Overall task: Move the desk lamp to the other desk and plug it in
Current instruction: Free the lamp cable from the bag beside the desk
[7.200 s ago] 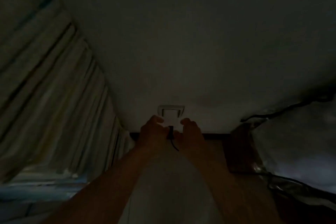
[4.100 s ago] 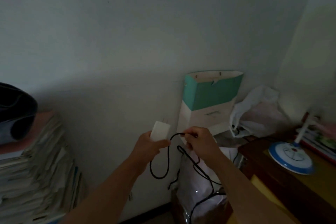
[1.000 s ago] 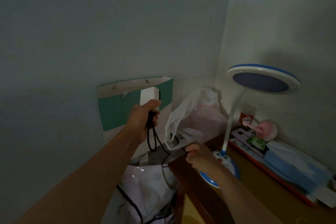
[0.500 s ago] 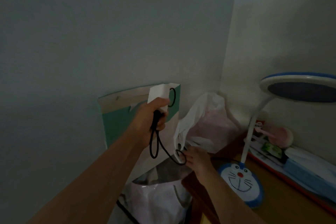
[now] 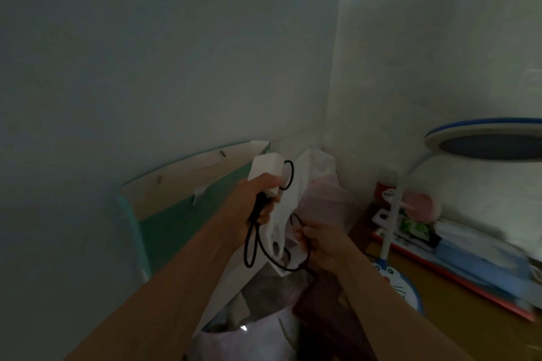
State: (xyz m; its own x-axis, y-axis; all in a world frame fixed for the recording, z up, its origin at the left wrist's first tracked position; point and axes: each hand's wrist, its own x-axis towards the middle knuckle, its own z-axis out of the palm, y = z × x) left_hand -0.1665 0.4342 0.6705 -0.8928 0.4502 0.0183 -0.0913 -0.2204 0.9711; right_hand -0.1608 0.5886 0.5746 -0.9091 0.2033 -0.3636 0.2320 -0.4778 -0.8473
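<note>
- Left hand (image 5: 255, 202) is clenched around the white plug adapter (image 5: 266, 168), raised before the paper bag (image 5: 187, 202).
- Right hand (image 5: 321, 240) pinches the black cord (image 5: 252, 246).
- Desk lamp (image 5: 481, 143) stands on the desk (image 5: 457, 319), right.

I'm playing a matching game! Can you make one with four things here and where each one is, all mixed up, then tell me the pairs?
Things:
1. white plug adapter
2. black cord
3. lamp base
4. teal paper bag

Places:
A. standing against the wall
B. on the desk
C. in the left hand only
D. looped between both hands, the right hand too

Pairs: 1-C, 2-D, 3-B, 4-A
</note>
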